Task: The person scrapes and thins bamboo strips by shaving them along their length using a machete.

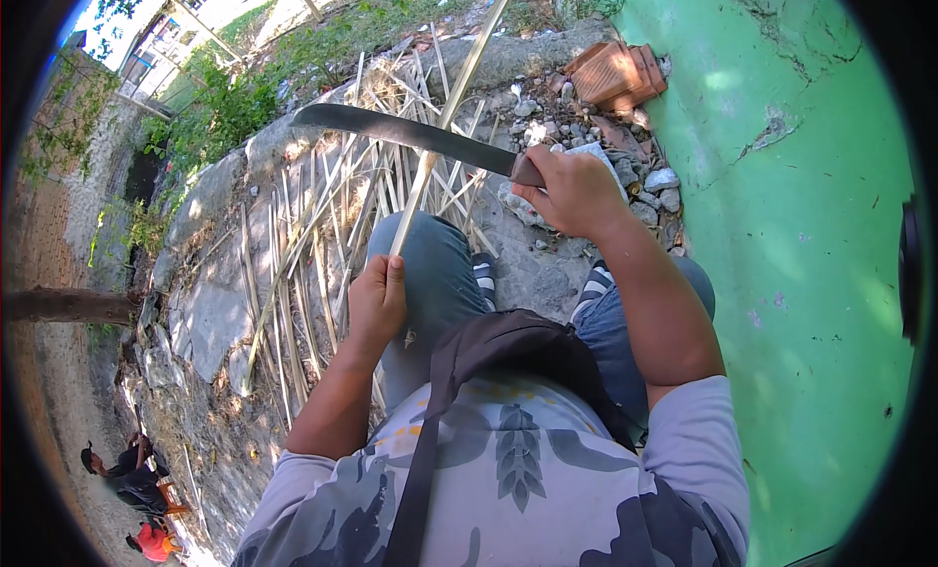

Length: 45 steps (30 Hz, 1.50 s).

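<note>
My left hand [377,298] is closed round the near end of a long pale strip, which looks like split bamboo [418,191]. From there the strip slants up and away past my left knee to the top of the view. My right hand [576,191] grips the dark handle of a machete [410,134]. Its broad, dark blade points left and lies across the strip, seemingly touching it a little beyond my knee. Many more split strips [283,293] lie loosely heaped on the stony ground to the left and ahead of me.
A green wall [782,274] runs along my right. Stacked orange roof tiles [616,76] and broken rubble [655,181] lie against it. Green bushes [230,108] grow at the far left. Two people [137,479] sit at the lower left. A black strap bag [528,347] rests on my lap.
</note>
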Motion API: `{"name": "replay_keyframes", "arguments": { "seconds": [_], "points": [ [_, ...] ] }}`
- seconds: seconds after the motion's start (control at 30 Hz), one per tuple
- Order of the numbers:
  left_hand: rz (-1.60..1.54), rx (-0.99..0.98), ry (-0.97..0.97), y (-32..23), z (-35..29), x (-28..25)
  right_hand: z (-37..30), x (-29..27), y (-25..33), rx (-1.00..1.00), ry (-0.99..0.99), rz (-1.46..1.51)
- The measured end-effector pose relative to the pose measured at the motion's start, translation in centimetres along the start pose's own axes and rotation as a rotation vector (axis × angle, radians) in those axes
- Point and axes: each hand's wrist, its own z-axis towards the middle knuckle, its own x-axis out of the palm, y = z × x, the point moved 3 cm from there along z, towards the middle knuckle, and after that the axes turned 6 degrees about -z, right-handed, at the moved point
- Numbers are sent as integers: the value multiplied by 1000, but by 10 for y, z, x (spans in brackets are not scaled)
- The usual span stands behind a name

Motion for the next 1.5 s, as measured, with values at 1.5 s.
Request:
{"name": "replay_keyframes", "arguments": {
  "seconds": [1.5],
  "points": [
    [48, 136, 14, -4, -5, 0, 9, -1, -57, -1, -87, 251]
  ]
}}
